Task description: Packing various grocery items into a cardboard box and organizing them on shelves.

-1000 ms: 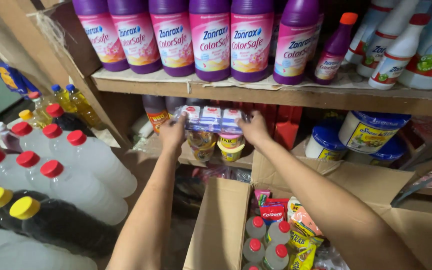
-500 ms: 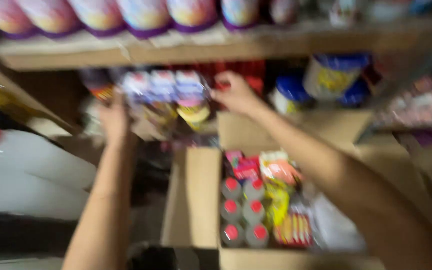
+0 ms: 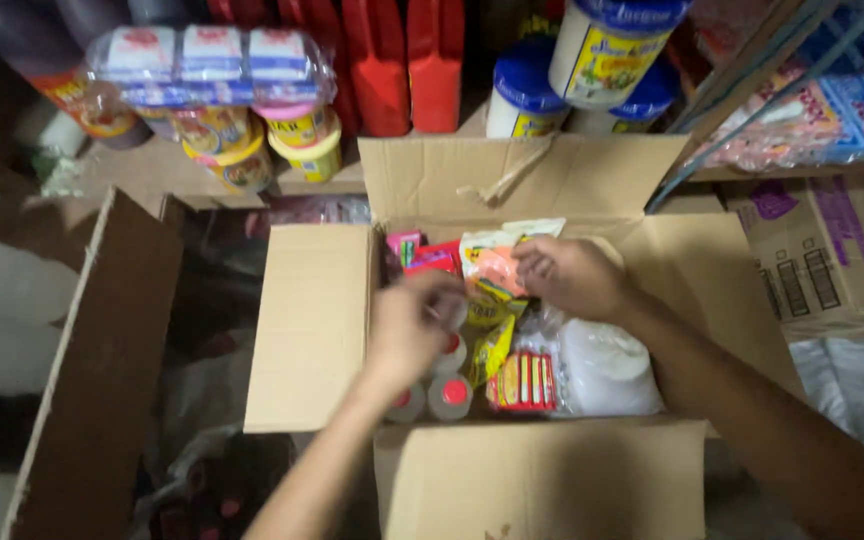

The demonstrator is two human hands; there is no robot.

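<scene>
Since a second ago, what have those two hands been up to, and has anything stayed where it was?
Both hands let go of the clear-wrapped multipack of small white packets, which stays on the wooden shelf, and came down into the open brown cardboard box. The left hand is now over the small red-capped bottles; the right hand touches the yellow-and-orange snack packets. The box and its contents look unmoved.

Both arms reach forward and down, forearms converging. Left hand hangs knuckles-up, fingers curled under and blurred. Right hand angles inward, fingers bent.
</scene>
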